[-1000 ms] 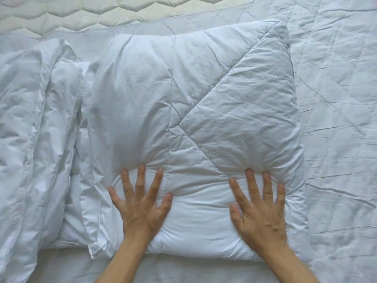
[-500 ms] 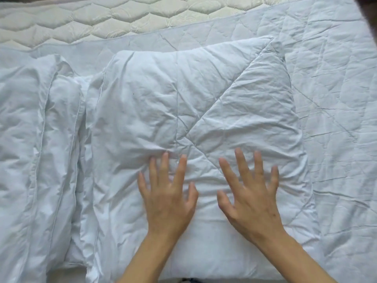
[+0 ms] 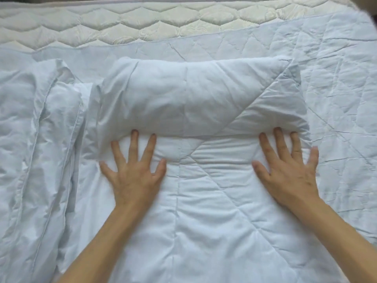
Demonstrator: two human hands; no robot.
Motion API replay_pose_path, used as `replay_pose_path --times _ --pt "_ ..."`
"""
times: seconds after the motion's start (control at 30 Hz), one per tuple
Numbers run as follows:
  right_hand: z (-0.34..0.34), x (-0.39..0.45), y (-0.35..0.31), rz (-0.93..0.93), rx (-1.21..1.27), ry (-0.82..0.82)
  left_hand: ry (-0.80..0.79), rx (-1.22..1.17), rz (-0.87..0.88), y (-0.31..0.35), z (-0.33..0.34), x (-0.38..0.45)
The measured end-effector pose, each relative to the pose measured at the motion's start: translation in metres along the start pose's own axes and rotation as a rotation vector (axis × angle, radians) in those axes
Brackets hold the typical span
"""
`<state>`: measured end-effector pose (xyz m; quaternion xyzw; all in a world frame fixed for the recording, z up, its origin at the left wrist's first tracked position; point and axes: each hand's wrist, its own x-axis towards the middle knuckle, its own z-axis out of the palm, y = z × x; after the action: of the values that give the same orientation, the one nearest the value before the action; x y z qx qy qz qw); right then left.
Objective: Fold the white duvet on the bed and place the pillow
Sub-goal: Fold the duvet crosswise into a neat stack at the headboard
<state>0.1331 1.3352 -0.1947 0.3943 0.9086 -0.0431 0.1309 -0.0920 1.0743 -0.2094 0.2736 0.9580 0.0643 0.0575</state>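
Bed: cream mattress [image 3: 142, 27] bare at top, quilted cover [image 3: 336, 78] below. Folded duvet [image 3: 204, 201] centre, pillow [image 3: 36, 139] beside on left. Left hand [image 3: 132, 172], right hand [image 3: 289, 170], flat, fingers splayed, gripping nothing, now farther up and wider apart, pushing bulge toward far edge. Likely final flattening; pillow not yet placed.

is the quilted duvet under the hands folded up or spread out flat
Folded. The duvet sits as a thick padded bundle with stacked layers along its left edge, both hands pressing flat on it.
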Motion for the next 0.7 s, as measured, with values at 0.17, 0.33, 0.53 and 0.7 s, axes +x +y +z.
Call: replay_pose_path --times 0.17,0.33,0.53,0.7 --pt "-0.032 0.042 -0.096 -0.269 0.133 0.320 0.258 -0.085 0.321 0.079 -0.031 0.057" --pt "-0.013 0.099 -0.097 -0.329 -0.079 0.183 0.072 0.185 0.311 0.043 0.012 0.120" --pt "-0.019 0.116 -0.003 0.008 -0.018 0.008 0.000 0.132 0.014 0.016 0.002 0.108" --pt "-0.053 0.122 -0.049 -0.031 0.134 0.088 0.070 0.083 0.211 0.058 -0.018 0.123"
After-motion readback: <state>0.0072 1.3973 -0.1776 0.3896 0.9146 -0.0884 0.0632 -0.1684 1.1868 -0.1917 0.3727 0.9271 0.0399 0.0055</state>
